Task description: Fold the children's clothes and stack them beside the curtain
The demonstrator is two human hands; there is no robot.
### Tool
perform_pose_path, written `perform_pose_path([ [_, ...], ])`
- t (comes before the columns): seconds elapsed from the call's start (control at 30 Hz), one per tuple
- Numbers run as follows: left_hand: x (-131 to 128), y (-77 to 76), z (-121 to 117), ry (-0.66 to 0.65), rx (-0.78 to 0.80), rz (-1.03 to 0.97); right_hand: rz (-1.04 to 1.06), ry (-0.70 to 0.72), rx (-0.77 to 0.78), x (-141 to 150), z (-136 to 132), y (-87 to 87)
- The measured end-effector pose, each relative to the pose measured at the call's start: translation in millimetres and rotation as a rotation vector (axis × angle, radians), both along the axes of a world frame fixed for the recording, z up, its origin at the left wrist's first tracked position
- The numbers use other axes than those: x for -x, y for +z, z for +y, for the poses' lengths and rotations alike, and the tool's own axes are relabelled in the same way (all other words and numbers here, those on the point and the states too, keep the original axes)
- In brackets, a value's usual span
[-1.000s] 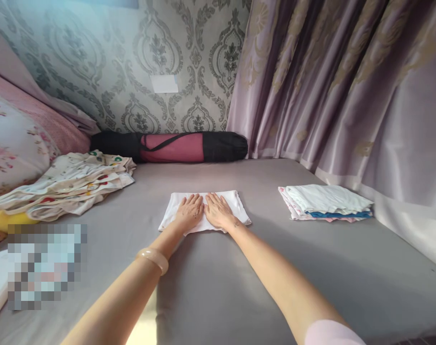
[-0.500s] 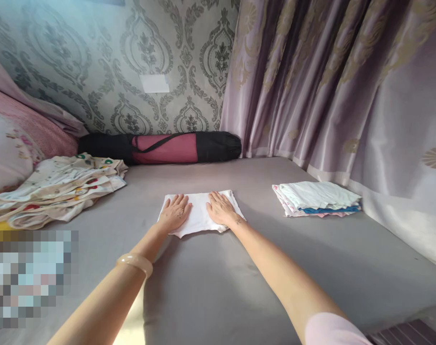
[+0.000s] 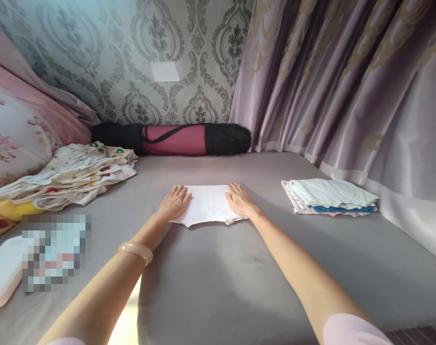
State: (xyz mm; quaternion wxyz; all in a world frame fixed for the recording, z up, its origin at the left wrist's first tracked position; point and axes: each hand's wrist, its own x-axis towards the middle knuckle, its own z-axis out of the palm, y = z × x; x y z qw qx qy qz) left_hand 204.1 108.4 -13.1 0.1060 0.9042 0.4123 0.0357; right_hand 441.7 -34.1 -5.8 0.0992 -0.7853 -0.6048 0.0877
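A small white folded garment lies flat on the grey bed sheet, its lower edge notched; I cannot tell what kind of garment it is. My left hand rests palm down on its left edge, fingers stretched out. On the right edge, my right hand lies flat too, with its fingers extended. Neither hand grips the cloth. A pale bangle circles my left forearm.
A stack of folded clothes sits to the right, by the curtain. Rumpled patterned clothes lie to the left beside a floral pillow. A black and maroon roll bag lies along the wall. Front left is a blurred item.
My hands have moved apart, each sliding outward to a side edge of the white garment. The garment now looks flatter. The camera view has shifted slightly to the left.
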Motion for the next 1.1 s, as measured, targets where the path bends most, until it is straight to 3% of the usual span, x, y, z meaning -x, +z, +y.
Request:
perform_pose_path([
  [0.17,15,3.1,6,-0.049,-0.021,-0.070,0.089,0.018,0.076,-7,0,14.3],
  [0.27,33,-0.8,6,-0.068,-0.061,-0.131,0.085,0.047,0.013,-10,-2,20.7],
  [0.37,49,-8.0,5,-0.091,-0.025,-0.144,0.020,0.082,-0.074,-9,-2,14.5],
  [0.5,56,-14.6,2,-0.060,-0.005,-0.159,0.018,0.112,-0.016,-11,-1,0.1],
  [0.63,54,-13.4,-3,-0.037,0.000,-0.224,0.012,0.090,0.049,-10,0,5.3],
  [0.83,59,-7.7,-6,-0.028,0.050,-0.396,0.017,0.162,-0.027,39,19,22.1],
  [0.97,62,-6.0,-6,-0.003,0.050,-0.445,0.017,0.194,-0.080,73,35,14.4],
  [1.1,61,-2.8,-8,0.011,0.044,-0.467,-0.001,0.162,-0.035,79,41,3.1],
])
